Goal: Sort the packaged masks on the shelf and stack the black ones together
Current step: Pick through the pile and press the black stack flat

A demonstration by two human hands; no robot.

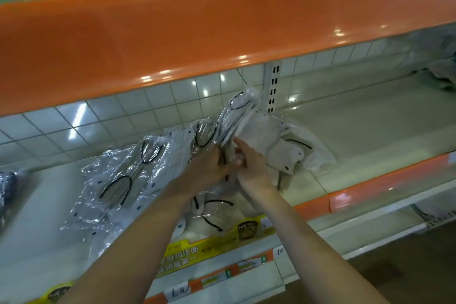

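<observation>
Gripping white packaged masks (256, 131), left hand (209, 168) and right hand (249, 170) together.

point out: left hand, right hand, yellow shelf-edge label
left hand (209, 168): head view, back of the hand.
right hand (251, 168): head view, back of the hand.
yellow shelf-edge label (197, 252): head view, its printed front.
</observation>
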